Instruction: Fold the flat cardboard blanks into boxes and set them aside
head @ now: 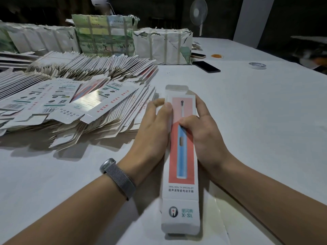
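A long, narrow white cardboard box [181, 156], printed with a blue electric toothbrush on a pink and red panel and a tooth logo near its close end, is held lengthwise above the white table [256, 121] in front of the person. It is gripped from both sides: the left hand [154, 131] is pressed flat along its left edge, and the right hand [203, 131] is closed round its right edge with the thumb laid across the printed face. The flap at the far end is seen standing open. A sprawling heap of flat printed cardboard blanks [79, 106] is spread over the table to the left, with paper-wrapped strapped bundles [162, 45] behind it. A black phone [206, 66], a roll of tape [257, 65] and a standing fan [198, 12] are seen further back, in a dark room.
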Motion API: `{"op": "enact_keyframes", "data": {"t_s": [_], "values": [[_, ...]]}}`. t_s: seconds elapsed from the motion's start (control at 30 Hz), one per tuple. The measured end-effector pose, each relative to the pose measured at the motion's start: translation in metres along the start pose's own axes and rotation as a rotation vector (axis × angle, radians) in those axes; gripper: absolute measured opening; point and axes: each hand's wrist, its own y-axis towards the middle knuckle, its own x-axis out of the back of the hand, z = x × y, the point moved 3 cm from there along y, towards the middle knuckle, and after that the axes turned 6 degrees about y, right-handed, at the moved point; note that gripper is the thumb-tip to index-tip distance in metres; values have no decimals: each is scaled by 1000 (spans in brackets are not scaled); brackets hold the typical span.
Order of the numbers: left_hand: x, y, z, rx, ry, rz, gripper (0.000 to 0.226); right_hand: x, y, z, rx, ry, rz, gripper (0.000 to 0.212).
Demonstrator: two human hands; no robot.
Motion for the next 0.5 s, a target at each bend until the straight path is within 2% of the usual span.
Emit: {"op": "enact_keyframes", "data": {"t_s": [0.1,0.17,0.37,0.5], "values": [[0,1,0,-30,-98,18,49,1,-1,1,-2,19,4,63],[-2,-1,-4,-71,-158,54,38,1,-2,3,-8,37,3,67],[-3,-3,-7,-148,-160,79,18,-1,-2,6,23,14,15,50],[-3,-2,-3,-181,-184,80,23,1,-2,6,23,45,28,42]]}}
